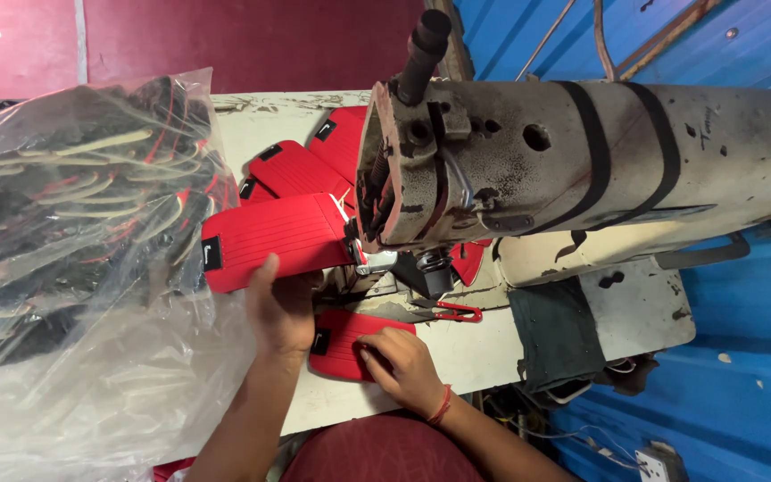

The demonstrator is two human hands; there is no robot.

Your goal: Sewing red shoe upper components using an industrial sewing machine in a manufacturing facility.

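Observation:
My left hand (280,308) presses its thumb and palm on a red ribbed piece (274,236) with a black tab, holding it by the needle area of a worn sewing machine (528,165). My right hand (403,366), with a red thread at the wrist, rests fingers down on another red piece (343,335) lying on the white machine table (466,353). More red pieces (305,165) are stacked behind the machine head. The needle itself is hidden by the machine head.
A large clear plastic bag (73,250) of black, red and cream parts fills the left side. Small red-handled snips (452,311) lie under the machine head. A dark cloth (557,332) hangs at the table's right. Blue wall and floor lie to the right.

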